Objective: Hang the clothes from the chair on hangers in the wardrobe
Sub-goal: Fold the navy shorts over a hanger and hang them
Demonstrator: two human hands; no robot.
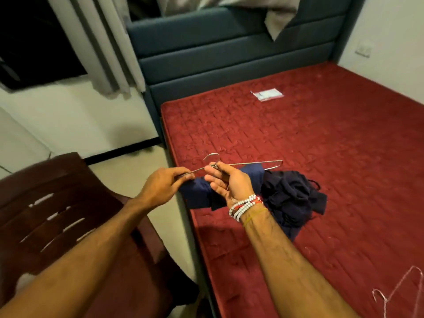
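Clothes are showing here as one dark navy garment [289, 198], lying bunched on the red mattress [321, 138] near its left edge, with part of it draping over a wire hanger [247, 165] that both hands are holding just above the bed. Left of the bed the brown chair [57, 203] is standing with its visible part bare, and the wardrobe is not appearing in view. Near the lower right corner a second wire hanger [394, 292] is lying on the mattress, well apart from the work. The right hand [229, 182] is gripping the first hanger at the base of its hook, thumb and forefinger pinching the twisted wire while the other fingers are curling loosely, palm up. The left hand [160, 187] is pinching the hanger's left arm between thumb and fingertips. Judging from this, the garment is only partly threaded on, and most of its weight is sitting to the right; lifting now could be letting it slide off that end, or the thin wire could be snagging the fabric
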